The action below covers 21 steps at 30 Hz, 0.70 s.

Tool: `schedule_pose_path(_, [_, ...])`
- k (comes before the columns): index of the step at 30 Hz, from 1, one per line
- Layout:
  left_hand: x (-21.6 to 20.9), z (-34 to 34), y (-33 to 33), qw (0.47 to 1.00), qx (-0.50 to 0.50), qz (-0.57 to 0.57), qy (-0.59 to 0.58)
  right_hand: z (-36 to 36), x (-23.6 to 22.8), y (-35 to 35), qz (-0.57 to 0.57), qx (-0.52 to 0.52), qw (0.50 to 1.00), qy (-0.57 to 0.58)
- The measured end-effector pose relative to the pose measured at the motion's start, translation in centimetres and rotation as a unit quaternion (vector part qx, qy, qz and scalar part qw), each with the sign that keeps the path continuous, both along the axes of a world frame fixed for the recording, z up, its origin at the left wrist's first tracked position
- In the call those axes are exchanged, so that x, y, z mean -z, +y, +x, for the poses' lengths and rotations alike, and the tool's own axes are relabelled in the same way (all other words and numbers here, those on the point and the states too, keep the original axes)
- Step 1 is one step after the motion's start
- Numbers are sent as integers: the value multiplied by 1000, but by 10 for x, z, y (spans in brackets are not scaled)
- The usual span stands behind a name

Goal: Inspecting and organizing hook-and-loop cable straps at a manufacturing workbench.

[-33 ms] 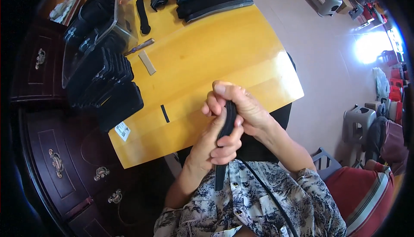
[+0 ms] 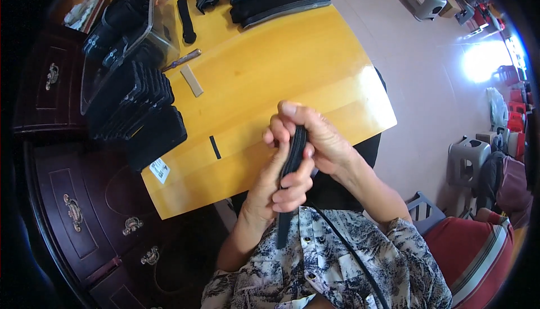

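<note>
A black strap-like piece [image 2: 293, 160], seemingly folded or layered lengthwise, stands up between my hands just past the table's near edge. My left hand [image 2: 264, 188] wraps round its middle, the thumb lying along its side. At the upper end, the curled fingers of my right hand [image 2: 325, 140] close on the same piece. Its lower end hangs below my left hand, in front of my patterned shirt. What my right fingertips pinch is partly hidden. On the table to the left lies a short narrow black strip [image 2: 215, 147].
The yellow table [image 2: 264, 73] carries stacked black pads [image 2: 135, 98], a clear bin [image 2: 152, 33], a screwdriver [image 2: 184, 60], a beige strip [image 2: 192, 80], a black strap [image 2: 185, 21] and a pile of black and grey pieces [image 2: 281, 0]. Dark drawers [image 2: 70, 208] stand left; grey stools [image 2: 469, 160] stand right.
Both hands have shifted very slightly, and the black piece leans a little more, its lower end slightly further left. More of its layered edge shows near the top.
</note>
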<state>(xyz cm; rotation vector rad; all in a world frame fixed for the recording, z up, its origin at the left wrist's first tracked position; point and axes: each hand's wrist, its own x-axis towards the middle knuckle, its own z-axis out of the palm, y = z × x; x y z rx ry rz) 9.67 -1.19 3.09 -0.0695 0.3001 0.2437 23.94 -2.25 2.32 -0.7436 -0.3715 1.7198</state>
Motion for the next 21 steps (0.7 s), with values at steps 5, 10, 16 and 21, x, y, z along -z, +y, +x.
schedule_pose_path(5, [-8, -3, 0, 995, -25, 92, 13, 7, 14, 4, 72, 54, 993, 81])
schedule_pose_path(10, [1, -25, 5, 978, 15, 196, 66, 7, -1, -5, 87, 72, 975, -193])
schedule_pose_path(16, [-4, -20, 6, 826, -68, 468, 308, 17, -4, -19, 72, 87, 916, -385])
schedule_pose_path(21, [1, -18, 2, 684, -67, 604, 403, 15, -13, -19, 99, 112, 872, -466])
